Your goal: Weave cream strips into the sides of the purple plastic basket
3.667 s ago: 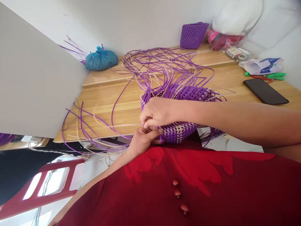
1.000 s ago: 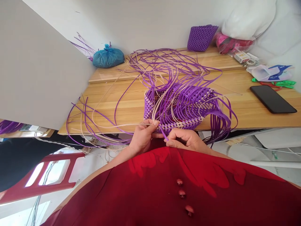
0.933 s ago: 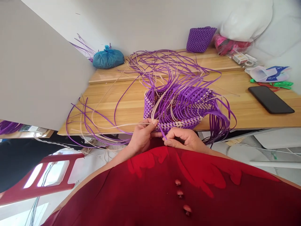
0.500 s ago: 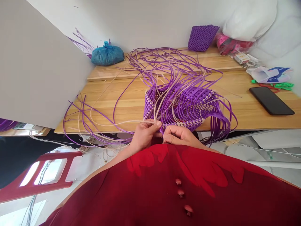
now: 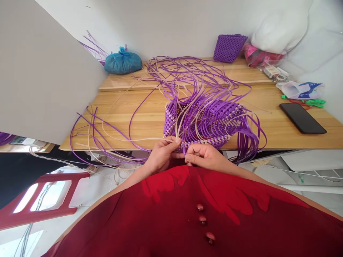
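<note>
Left hand: my left hand (image 5: 162,157) is pinched shut on a cream strand (image 5: 134,140) right at the near rim of the half-woven basket (image 5: 203,121).
Right hand: my right hand (image 5: 205,157) is curled closed just beside the left, fingers nipping a purple strip (image 5: 183,149) at the same rim.
Basket: it sits at the near edge of the worktop (image 5: 281,125), loose purple strands (image 5: 187,76) fanning out behind it.
Far side: a finished purple basket (image 5: 229,47) and a blue bag (image 5: 122,63) by the wall.
Right side: a black phone (image 5: 302,118) lies flat, well apart from my hands.
</note>
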Available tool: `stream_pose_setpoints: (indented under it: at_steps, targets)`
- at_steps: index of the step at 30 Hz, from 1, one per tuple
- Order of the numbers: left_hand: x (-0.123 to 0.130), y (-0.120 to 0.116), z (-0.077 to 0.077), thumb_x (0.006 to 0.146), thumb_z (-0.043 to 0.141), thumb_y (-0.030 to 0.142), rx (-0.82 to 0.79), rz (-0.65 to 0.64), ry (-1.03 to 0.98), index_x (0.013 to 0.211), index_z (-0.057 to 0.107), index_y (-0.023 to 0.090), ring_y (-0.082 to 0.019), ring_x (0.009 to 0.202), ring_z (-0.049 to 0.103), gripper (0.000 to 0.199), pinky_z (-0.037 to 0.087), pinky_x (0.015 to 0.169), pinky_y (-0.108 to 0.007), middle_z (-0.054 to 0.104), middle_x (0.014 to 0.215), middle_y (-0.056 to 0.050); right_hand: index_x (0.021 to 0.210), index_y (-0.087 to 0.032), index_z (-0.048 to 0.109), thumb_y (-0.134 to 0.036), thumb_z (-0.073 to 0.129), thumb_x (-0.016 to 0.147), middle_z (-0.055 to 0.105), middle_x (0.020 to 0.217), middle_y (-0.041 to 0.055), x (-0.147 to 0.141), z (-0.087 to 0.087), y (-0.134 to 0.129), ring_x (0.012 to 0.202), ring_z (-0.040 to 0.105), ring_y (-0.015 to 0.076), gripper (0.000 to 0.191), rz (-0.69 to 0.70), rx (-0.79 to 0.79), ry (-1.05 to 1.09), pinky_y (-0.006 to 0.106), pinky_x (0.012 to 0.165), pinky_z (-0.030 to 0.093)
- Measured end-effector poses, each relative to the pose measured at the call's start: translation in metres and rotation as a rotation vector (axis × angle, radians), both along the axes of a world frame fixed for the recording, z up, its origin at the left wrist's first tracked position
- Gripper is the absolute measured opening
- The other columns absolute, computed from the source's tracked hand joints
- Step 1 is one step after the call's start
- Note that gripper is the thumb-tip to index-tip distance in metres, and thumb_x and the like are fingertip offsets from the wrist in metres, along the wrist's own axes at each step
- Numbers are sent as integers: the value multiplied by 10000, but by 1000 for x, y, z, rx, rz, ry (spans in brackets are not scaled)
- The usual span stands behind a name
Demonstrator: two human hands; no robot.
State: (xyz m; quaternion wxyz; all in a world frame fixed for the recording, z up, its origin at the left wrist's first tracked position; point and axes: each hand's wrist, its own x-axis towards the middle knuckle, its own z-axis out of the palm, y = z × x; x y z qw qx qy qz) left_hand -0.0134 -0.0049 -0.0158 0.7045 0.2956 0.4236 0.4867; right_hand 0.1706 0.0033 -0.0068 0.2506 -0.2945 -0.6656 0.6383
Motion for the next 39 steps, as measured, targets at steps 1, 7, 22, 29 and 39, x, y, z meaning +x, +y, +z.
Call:
stream_pose_setpoints:
  at_steps: [1,7,22,29,39]
  targets:
    - [0,-1,1,622,876,416,-7,-14,1,766,629,133,-68,552,510,403,570,546,-236,508,652,49,784,-137,576,-553,626,931,607,739,34,0,2,-1,655,525,134,444,-6,-14,-1,220,607,381]
    - [5,0,-8,601,879,445,8,33,101,749,597,150,-75,470,512,433,535,486,-226,471,554,76,738,-157,512,-554,640,864,543,643,-6,-3,-1,5,554,431,108,436,-10,-52,-96,204,525,314]
    - [0,-1,6,580,911,348,13,-28,21,751,612,125,-145,625,685,410,625,649,-301,667,706,0,924,-132,594,-212,554,1006,632,738,22,-4,52,38,473,617,126,121,-131,88,-303,134,313,387]
    - [-2,-2,6,614,894,340,10,-33,49,740,622,118,-150,626,692,373,633,651,-300,647,692,5,812,-112,593,-186,619,1001,630,679,13,-24,56,63,400,558,101,204,-78,176,-423,157,347,371]
    - [-3,0,8,603,897,332,-21,-10,72,684,598,118,-86,595,610,376,635,645,-281,572,674,32,585,-156,465,-88,637,849,488,574,-22,-19,63,114,559,441,123,322,-388,954,-562,252,572,309]
